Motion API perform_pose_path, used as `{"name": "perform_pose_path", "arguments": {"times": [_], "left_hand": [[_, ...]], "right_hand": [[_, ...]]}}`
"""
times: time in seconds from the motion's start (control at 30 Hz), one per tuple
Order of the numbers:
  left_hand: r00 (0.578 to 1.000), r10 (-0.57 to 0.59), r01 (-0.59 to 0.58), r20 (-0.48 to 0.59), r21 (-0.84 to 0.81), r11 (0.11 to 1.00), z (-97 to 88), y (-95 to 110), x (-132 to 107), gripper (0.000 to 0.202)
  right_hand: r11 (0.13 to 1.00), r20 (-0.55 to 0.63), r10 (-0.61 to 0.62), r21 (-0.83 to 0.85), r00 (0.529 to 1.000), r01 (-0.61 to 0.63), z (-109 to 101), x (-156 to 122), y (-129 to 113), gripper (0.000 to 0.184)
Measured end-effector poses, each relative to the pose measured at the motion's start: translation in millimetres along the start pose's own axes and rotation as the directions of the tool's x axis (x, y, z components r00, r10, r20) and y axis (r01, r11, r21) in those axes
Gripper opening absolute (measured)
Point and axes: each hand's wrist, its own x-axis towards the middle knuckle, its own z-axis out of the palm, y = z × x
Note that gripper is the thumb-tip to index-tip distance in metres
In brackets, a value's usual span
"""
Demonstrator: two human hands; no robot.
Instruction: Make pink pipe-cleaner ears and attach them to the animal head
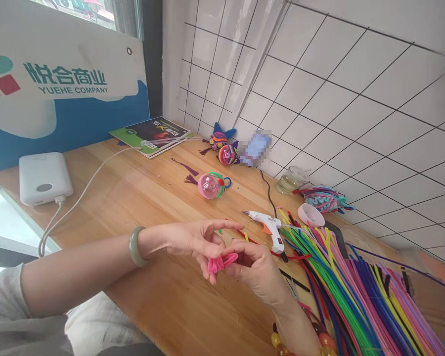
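Near the front edge of the table [163,198], both hands meeting over bare wood: left hand [195,240] with fingers loosely spread, forefinger stretched out, lower fingertips pinching a small pink tuft [218,263]; right hand [254,269] curled round the other end of the same tuft, thumb pressed on top. Just right of the hands, a white glue gun [269,228] lying on its side, nozzle toward the back, cord running off toward the wall. Farther right, a thick spread of bright pipe cleaners [352,287] covering that corner. Behind, near the middle, a pink ball [209,186]; at the left edge, a white power bank [44,178] with a cable trailing off the table. Likely risks: tuft slipping loose or unwinding, being so small and held only by fingertips; right wrist brushing the glue gun's tip, perhaps hot; pipe cleaners dragged off by the forearm.
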Motion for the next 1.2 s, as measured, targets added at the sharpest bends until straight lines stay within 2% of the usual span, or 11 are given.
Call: {"name": "perform_pose_path", "arguments": {"times": [0.1,0.17,0.27,0.33,0.43,0.57,0.63,0.73,0.87,1.0,1.2], "left_hand": [[0.977,0.188,-0.172,-0.099,0.150,0.974,4.7,2.9,-0.4,0.070],[0.923,0.347,-0.267,-0.170,0.367,0.891,9.3,4.6,-0.9,0.064],[0.822,0.526,-0.215,-0.218,0.736,0.642,16.5,6.9,-2.1,0.043],[0.801,0.560,-0.140,-0.211,0.844,0.518,19.0,7.4,-2.1,0.027],[0.783,0.591,-0.087,-0.192,0.908,0.411,17.8,5.2,-0.5,0.017],[0.756,0.623,-0.029,-0.201,0.940,0.339,13.9,-0.4,1.9,0.016],[0.747,0.615,0.022,-0.253,0.934,0.357,13.5,-2.0,2.4,0.017],[0.732,0.585,0.054,-0.350,0.885,0.462,13.7,-2.2,2.8,0.022],[0.718,0.527,-0.004,-0.455,0.754,0.657,11.7,-2.3,3.7,0.025],[0.751,0.438,-0.116,-0.495,0.553,0.825,8.1,-4.0,5.7,0.023],[0.760,0.357,-0.160,-0.543,0.377,0.912,4.8,-6.6,9.2,0.017]], "right_hand": [[0.994,-0.089,-0.027,-0.108,0.996,0.018,-4.6,-1.2,-4.1,0.015],[0.983,-0.162,-0.054,-0.184,0.985,0.023,-8.0,-1.7,-5.3,0.017],[0.970,-0.225,-0.083,-0.242,0.971,0.027,-10.3,-0.6,-4.1,0.018],[0.969,-0.265,-0.078,-0.247,0.961,0.010,-9.5,1.1,-1.4,0.019],[0.966,-0.323,-0.052,-0.255,0.945,-0.034,-6.6,4.0,3.7,0.023],[0.970,-0.334,-0.022,-0.237,0.942,-0.061,-4.8,5.5,6.6,0.027],[0.977,-0.322,-0.014,-0.204,0.947,-0.055,-6.1,5.4,6.8,0.026],[0.989,-0.308,0.017,-0.136,0.951,-0.062,-9.6,5.4,7.9,0.028],[0.995,-0.315,0.076,-0.044,0.946,-0.094,-11.7,6.8,11.1,0.025],[0.997,-0.321,0.069,-0.011,0.944,-0.077,-8.0,7.8,13.1,0.022],[0.993,-0.361,0.047,-0.082,0.932,-0.082,-4.3,8.0,16.6,0.022]]}}
